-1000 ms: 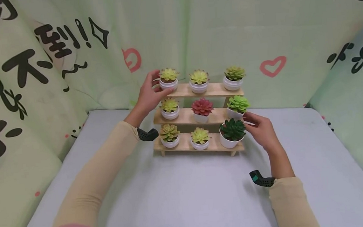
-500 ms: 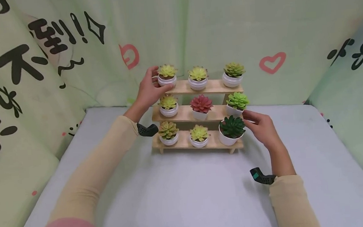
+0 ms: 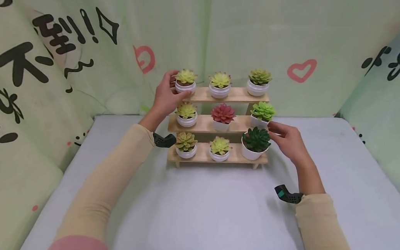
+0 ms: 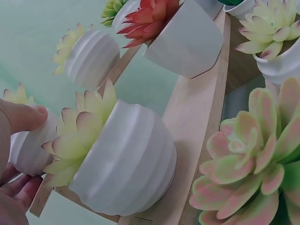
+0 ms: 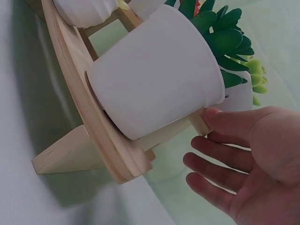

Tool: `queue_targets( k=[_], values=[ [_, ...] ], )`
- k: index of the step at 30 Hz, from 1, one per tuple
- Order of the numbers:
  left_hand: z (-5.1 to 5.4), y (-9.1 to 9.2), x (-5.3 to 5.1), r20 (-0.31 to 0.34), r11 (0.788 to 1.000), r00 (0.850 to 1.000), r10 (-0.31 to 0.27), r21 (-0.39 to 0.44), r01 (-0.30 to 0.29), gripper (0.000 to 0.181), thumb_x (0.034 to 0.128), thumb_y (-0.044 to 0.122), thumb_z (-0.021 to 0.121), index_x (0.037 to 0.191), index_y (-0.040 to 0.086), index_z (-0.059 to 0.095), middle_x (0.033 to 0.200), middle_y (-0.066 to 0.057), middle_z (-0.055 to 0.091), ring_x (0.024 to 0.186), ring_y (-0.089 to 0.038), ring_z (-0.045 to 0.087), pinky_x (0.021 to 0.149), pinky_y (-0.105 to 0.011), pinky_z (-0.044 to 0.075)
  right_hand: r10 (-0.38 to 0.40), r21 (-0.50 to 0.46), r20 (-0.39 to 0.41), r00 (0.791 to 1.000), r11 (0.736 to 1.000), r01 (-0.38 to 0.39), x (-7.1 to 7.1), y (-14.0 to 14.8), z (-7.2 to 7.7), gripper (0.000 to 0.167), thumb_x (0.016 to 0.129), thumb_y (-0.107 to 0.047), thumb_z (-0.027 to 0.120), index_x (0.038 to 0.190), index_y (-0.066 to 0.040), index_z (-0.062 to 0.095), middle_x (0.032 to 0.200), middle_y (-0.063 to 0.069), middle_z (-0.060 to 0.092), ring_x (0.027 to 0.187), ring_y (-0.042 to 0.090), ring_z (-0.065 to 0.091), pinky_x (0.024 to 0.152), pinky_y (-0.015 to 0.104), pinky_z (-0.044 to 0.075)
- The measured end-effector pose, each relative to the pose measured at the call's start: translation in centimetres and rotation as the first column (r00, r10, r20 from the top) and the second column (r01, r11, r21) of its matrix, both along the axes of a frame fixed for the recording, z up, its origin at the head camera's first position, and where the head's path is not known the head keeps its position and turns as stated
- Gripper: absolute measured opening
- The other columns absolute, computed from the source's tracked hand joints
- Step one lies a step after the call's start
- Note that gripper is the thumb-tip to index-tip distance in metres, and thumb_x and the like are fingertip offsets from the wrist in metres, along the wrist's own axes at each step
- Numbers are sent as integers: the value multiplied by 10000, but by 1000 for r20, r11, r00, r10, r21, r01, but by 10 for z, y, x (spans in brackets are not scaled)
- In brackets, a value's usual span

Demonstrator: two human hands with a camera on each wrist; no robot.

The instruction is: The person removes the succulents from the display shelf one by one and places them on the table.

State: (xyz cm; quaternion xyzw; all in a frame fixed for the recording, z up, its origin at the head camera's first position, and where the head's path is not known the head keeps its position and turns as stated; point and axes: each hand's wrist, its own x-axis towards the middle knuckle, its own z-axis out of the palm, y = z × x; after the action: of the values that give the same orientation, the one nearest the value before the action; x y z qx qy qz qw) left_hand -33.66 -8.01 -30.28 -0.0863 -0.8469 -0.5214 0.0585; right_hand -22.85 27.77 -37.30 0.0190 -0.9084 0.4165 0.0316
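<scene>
A three-tier wooden plant stand (image 3: 235, 127) carries several potted succulents in white pots. At the top left, my left hand (image 3: 167, 94) holds a yellow-green succulent (image 3: 186, 79) by its pot, thumb in front and fingers behind. In the left wrist view, that pot (image 4: 33, 150) sits between thumb and fingers at the shelf's end. My right hand (image 3: 287, 140) is at the stand's right side, beside the dark green succulent (image 3: 257, 140). The right wrist view has its thumb and index finger pinching the end of a wooden shelf (image 5: 200, 123), the other fingers spread loosely.
A red succulent (image 3: 223, 113) stands mid-shelf among the others. The stand rests on a white table (image 3: 206, 209). Behind and beside it hangs a pale green printed curtain (image 3: 249, 28). Each wrist wears a black camera band (image 3: 288, 195).
The head view has shifted slightly. Both hands keep their places at the stand, and the succulents stay in the same arrangement.
</scene>
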Motion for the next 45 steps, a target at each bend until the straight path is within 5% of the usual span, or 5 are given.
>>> queue_targets(
  k=[15, 27, 38, 45],
  values=[
    [-1, -15, 11, -36, 999, 999, 41, 27, -40, 727, 864, 246, 732, 1459, 195, 317, 1386, -89, 478, 1220, -219, 510, 1040, -326, 479, 8, 15, 8, 1000, 1000, -8, -1, 1, 1, 456, 1006, -201, 513, 1419, -13, 460, 1410, 226, 507, 1290, 391, 495, 1062, 545, 427],
    [-9, -46, 18, -43, 996, 998, 39, 86, -35, 752, 859, 214, 737, 1473, 191, 303, 1407, -98, 482, 1244, -227, 506, 1064, -363, 460, 10, -3, 33, 999, 1000, -10, 0, -2, -1, 465, 1004, -215, 522, 1423, -24, 459, 1423, 216, 498, 1291, 390, 498, 1062, 559, 421],
    [-10, -54, 18, -65, 993, 998, 16, 115, -9, 766, 856, 188, 739, 1482, 183, 297, 1427, -100, 479, 1252, -227, 509, 1071, -371, 457, -21, 19, 23, 1000, 1000, 21, 5, 2, 2, 466, 1012, -237, 502, 1421, -18, 459, 1406, 233, 509, 1290, 394, 493, 1057, 549, 428],
    [-12, -65, 17, -88, 990, 995, 51, 136, -38, 766, 852, 164, 741, 1480, 175, 303, 1419, -121, 479, 1245, -247, 512, 1070, -388, 457, -10, -9, -8, 1000, 1000, 10, 0, 0, 0, 456, 1005, -220, 520, 1410, -17, 474, 1400, 222, 517, 1286, 378, 502, 1061, 533, 430]
  ],
)
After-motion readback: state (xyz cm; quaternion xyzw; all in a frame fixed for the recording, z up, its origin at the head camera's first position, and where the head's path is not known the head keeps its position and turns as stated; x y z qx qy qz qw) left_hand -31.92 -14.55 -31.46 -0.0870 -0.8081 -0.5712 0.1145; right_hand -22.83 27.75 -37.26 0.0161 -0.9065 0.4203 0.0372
